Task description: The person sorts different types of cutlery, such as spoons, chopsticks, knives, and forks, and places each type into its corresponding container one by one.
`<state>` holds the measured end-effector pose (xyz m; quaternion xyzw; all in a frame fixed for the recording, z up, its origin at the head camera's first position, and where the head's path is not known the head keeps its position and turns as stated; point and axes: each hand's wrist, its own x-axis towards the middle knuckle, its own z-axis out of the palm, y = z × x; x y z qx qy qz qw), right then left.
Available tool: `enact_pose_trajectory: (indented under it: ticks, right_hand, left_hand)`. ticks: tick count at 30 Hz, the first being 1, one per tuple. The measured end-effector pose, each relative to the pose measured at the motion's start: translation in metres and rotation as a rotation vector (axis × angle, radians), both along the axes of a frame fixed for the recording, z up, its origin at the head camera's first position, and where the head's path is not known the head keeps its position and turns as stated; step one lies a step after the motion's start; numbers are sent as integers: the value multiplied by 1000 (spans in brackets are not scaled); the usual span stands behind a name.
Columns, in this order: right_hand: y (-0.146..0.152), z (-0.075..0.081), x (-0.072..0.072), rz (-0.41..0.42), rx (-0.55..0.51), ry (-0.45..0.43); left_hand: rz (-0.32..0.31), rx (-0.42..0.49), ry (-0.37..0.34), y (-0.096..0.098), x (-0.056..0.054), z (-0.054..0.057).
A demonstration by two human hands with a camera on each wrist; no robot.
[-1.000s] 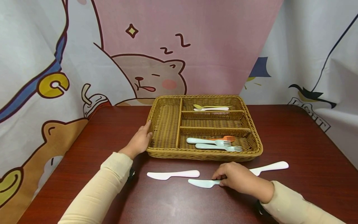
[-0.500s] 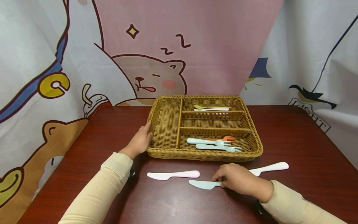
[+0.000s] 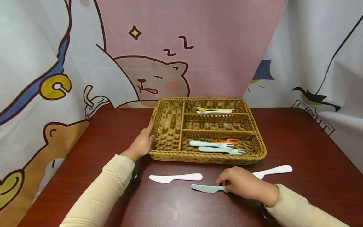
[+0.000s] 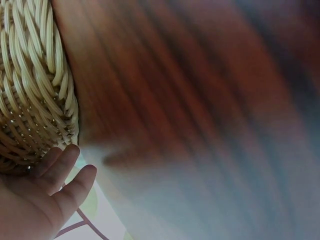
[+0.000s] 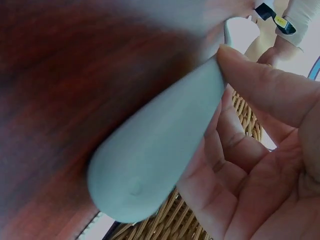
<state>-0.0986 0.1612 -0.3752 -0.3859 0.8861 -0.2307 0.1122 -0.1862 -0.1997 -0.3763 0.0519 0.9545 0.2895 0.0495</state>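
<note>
A pale mint-green knife (image 3: 208,188) is pinched between the thumb and fingers of my right hand (image 3: 244,182), in front of the basket. Its handle (image 5: 160,145) fills the middle of the right wrist view. My left hand (image 3: 141,143) rests against the left side of the wicker basket (image 3: 207,157), fingers fairly straight; the left wrist view shows them touching the weave (image 4: 40,80). To the left of the held knife lies a pink-and-white knife (image 3: 175,177). Behind my right hand lies a white knife (image 3: 273,170), its blade partly hidden.
The basket's front compartment holds two pale forks (image 3: 211,144) and an orange fork (image 3: 233,141). Its back compartment holds a white spoon (image 3: 215,111) and a yellow-green spoon (image 3: 200,108). A patterned cloth (image 3: 215,47) hangs behind the dark wooden table (image 3: 170,208).
The mint-green knife has rolled in my right hand, so its blade looks narrower. My right hand has barely shifted. The left hand stays on the basket's side.
</note>
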Motion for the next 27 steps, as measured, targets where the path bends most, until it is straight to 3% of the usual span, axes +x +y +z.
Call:
enact_pose_trajectory:
  ticks: [27]
  right_hand:
    - [-30,50,-12,-43,-264,-212]
  left_hand:
    - [2,10,-25,1,0,0]
